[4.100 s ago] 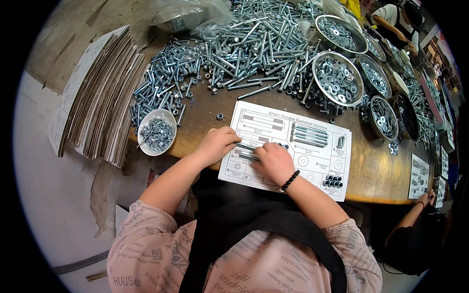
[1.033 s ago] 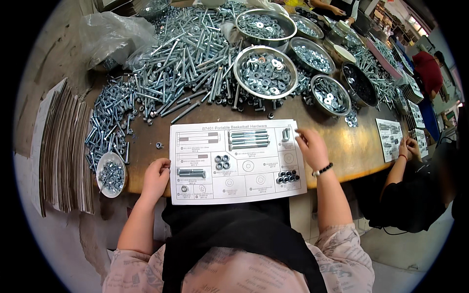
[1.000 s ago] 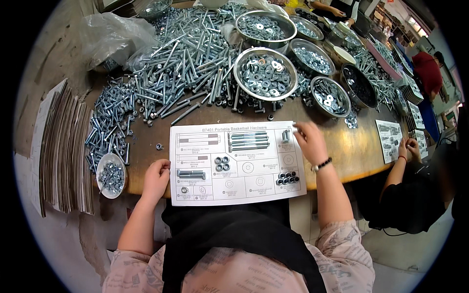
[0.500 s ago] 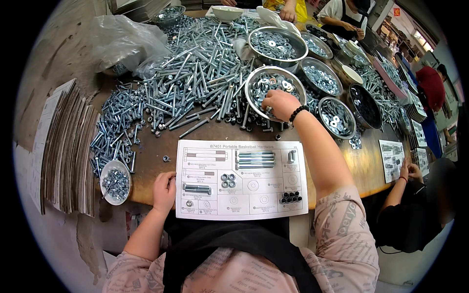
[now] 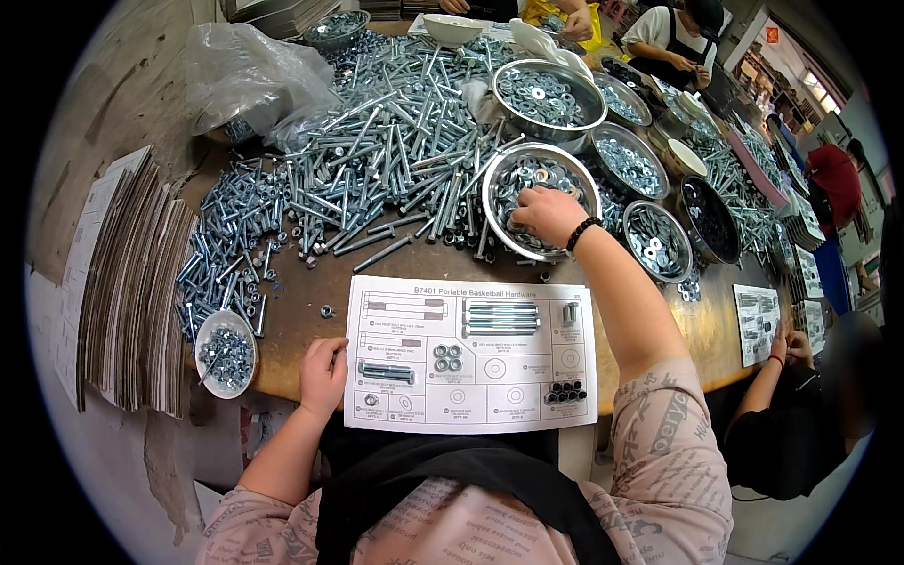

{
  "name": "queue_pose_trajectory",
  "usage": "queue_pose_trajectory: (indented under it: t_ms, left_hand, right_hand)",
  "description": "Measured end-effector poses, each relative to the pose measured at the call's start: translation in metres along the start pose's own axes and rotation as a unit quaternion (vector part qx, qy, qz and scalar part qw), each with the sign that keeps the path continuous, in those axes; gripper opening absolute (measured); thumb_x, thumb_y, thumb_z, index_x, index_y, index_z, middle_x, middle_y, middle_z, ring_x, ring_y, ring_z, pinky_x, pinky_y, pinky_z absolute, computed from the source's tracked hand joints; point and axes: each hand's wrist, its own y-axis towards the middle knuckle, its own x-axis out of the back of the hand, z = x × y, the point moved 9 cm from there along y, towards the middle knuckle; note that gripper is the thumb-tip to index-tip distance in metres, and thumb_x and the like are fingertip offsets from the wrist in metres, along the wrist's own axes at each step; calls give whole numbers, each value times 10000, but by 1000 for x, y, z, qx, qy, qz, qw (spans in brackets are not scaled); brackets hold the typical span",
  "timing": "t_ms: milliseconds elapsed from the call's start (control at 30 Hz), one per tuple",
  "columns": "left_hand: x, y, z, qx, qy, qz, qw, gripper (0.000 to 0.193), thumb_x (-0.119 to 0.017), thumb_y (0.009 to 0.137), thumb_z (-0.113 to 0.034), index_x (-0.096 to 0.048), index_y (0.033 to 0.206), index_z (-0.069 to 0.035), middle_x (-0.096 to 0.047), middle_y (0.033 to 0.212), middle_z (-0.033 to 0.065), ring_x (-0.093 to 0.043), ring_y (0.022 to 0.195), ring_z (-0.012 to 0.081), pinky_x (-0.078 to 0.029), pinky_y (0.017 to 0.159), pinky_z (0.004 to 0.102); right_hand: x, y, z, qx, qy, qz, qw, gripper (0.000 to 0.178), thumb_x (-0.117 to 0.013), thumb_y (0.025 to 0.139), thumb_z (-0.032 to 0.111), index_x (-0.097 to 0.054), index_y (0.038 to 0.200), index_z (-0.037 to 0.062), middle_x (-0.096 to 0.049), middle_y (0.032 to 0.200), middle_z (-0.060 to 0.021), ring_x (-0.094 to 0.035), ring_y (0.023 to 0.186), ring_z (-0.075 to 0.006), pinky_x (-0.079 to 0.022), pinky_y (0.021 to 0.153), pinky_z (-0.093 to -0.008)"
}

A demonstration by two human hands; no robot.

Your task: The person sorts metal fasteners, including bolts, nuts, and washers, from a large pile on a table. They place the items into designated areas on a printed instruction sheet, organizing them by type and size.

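A white printed card (image 5: pixel 511 368) lies at the table's front edge. Long bolts (image 5: pixel 500 317), shorter bolts (image 5: pixel 387 371), a small bolt (image 5: pixel 570 313), silver nuts (image 5: pixel 447 357) and black nuts (image 5: pixel 565 391) sit on its printed boxes. My left hand (image 5: pixel 323 377) is closed at the card's left edge, fingers curled against it. Up ahead, my right hand (image 5: pixel 549 217) reaches into a metal bowl (image 5: pixel 491 209) of flat washers (image 5: pixel 535 175). Its fingers are drawn together among the washers, with the fingertips hidden, so what they pinch does not show.
A large heap of bolts (image 5: pixel 377 151) spreads over the table. Further bowls of washers (image 5: pixel 551 99) stand at the right. A white bowl of small parts (image 5: pixel 226 353) sits at the left edge, beside stacked cardboard (image 5: pixel 137 292). Co-workers' hands (image 5: pixel 789 346) show at right and far side.
The whole view has shifted slightly, moving things a little right and down. My right hand stays in the same washer bowl, and my left hand stays by the card.
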Motion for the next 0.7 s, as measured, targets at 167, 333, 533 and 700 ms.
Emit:
queue_pose_trajectory:
  t_ms: [167, 333, 533, 700]
  left_hand:
    - [0, 0, -2, -2, -2, 1, 1000, 136, -538, 771, 22, -596, 894, 13, -564, 794, 117, -549, 636, 213, -442, 566, 280]
    - [1, -2, -1, -13, -4, -6, 1000, 130, -538, 777, 16, -595, 894, 14, -564, 792, 118, -550, 640, 220, -442, 568, 282]
    - [1, -1, -4, -14, -5, -2, 1000, 136, -537, 781, 10, -593, 905, 9, -562, 795, 120, -554, 651, 224, -443, 572, 290]
    - [2, -1, -5, -14, 7, -2, 1000, 144, -537, 777, 14, -592, 911, 8, -562, 801, 122, -555, 659, 223, -442, 578, 288]
  right_hand:
    - [-9, -1, 7, 20, -13, 15, 1000, 149, -538, 743, 112, -614, 852, 180, -512, 883, -73, -536, 915, -238, -462, 750, -345]
    - [-1, 1, 28, 69, -44, -14, 997, 103, -549, 725, 128, -598, 810, 159, -509, 868, -61, -531, 902, -233, -457, 751, -346]
    - [-11, 5, 25, 36, -19, -49, 998, 54, -586, 678, 125, -604, 730, 122, -515, 835, -56, -530, 890, -230, -455, 735, -340]
    - [-10, 8, 24, 6, 9, -76, 997, 55, -608, 649, 118, -612, 702, 104, -531, 826, -58, -536, 878, -235, -461, 733, -346]
